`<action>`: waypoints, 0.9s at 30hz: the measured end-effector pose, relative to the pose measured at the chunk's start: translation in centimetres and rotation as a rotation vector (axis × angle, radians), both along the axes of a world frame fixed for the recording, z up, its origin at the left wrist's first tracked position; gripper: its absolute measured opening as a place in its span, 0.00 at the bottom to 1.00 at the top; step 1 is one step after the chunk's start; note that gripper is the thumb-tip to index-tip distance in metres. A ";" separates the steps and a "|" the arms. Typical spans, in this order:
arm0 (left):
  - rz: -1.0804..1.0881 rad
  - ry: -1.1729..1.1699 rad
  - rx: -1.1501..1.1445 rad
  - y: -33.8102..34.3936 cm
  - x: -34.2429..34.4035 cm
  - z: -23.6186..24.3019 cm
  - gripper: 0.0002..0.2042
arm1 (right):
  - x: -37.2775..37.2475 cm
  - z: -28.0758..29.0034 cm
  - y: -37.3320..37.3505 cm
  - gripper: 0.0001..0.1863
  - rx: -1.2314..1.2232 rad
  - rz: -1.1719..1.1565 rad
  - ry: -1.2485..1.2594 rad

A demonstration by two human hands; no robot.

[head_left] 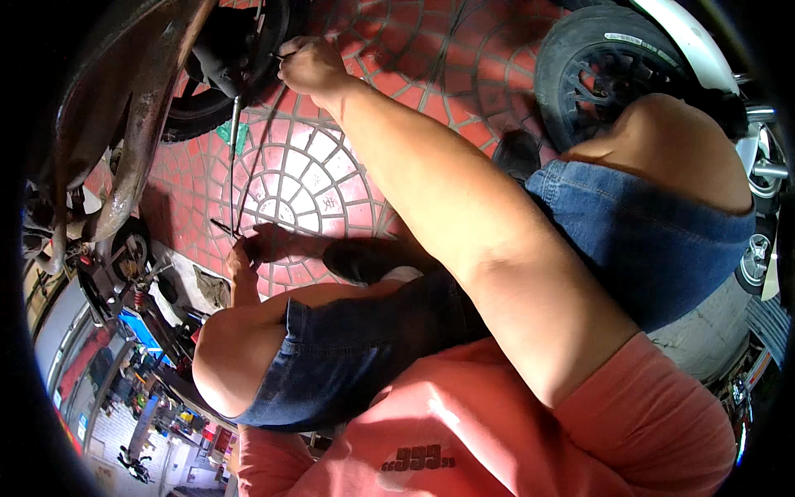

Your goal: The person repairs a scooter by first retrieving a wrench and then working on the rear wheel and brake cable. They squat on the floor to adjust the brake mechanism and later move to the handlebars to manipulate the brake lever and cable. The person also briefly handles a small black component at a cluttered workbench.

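Note:
My right hand reaches out at the top, beside a black tyre. Its fingers are closed in a pinch, and a small dark tip sticks out from them that I cannot make out. Lower down, near my left knee, my left hand is closed at the lower end of a thin metal cable, partly in shadow. That cable runs up to a metal fitting by the wheel. A second thin dark line slants from the left hand toward the tyre; I cannot tell whether it is cable or shadow.
Rusty brown metal parts of a vehicle hang close on the left. At the upper right stands another wheel under a white fender. A green scrap lies on the red tiled floor. Parked motorbikes line the lower left.

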State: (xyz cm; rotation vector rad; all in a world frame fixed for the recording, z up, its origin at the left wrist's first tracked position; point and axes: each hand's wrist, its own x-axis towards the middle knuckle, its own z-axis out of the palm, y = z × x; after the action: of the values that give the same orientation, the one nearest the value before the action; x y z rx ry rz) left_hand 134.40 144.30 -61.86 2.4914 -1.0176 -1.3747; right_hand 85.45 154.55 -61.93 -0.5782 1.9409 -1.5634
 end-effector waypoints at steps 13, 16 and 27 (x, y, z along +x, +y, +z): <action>-0.091 0.035 0.066 -1.8 0.3 4.3 0.09 | 1.0 -0.2 -1.8 0.08 0.149 0.135 -0.146; -0.219 0.083 0.037 -0.7 -2.1 7.2 0.16 | 1.5 -1.0 -2.3 0.09 0.167 0.194 -0.034; -0.120 -0.060 0.114 2.4 -9.1 8.0 0.19 | 1.3 1.1 -2.7 0.14 0.201 0.106 -0.409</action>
State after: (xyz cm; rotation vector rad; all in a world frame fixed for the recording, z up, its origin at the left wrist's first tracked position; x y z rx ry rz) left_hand 125.25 146.65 -53.90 2.6067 -1.1493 -1.4376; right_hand 86.75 151.80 -60.87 -0.2482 1.6977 -1.2828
